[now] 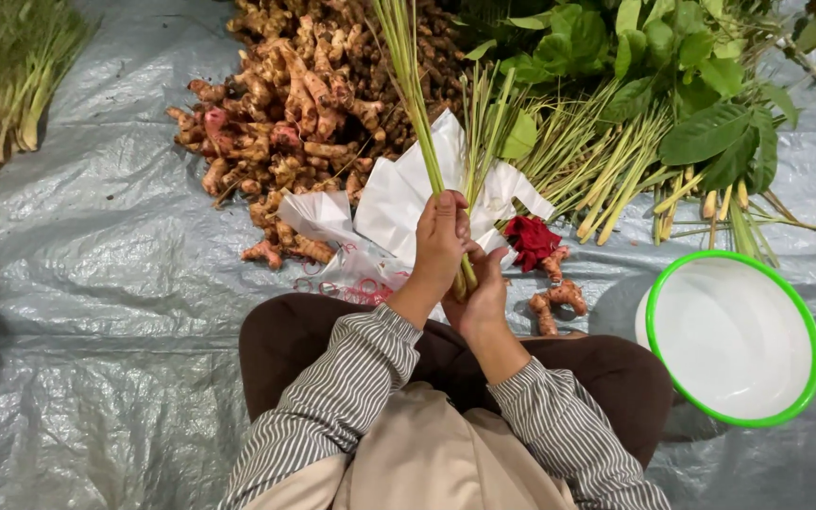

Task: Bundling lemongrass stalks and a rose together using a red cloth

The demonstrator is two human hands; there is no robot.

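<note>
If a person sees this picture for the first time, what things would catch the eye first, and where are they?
The eye likely goes first to the two hands in the middle: the left hand and right hand grip a bunch of lemongrass stalks standing upright above the lap. Behind them, at the top centre, lies a big heap of knobbly brown-pink roots on the grey plastic sheet. At the right sits a white bowl with a bright green rim.
</note>
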